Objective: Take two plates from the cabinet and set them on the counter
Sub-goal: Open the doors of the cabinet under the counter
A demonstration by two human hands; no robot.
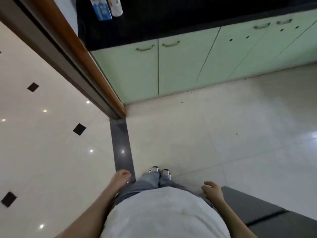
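Note:
A black counter (154, 23) runs along the top of the view. Under it are pale green cabinet doors (140, 71) with metal handles, all closed. No plates are visible. My left hand (121, 177) hangs by my left hip with loosely curled fingers and holds nothing. My right hand (212, 189) hangs by my right hip, relaxed and empty. Both hands are far from the cabinet, about a floor tile's length away.
A blue and white carton (101, 8) and a white bottle (115, 6) stand on the counter's left end. A brown door frame (82, 55) slants down the left side. A dark threshold strip (121, 145) lies on the floor ahead of my shoes (160, 170). A grey mat (257, 206) lies at bottom right.

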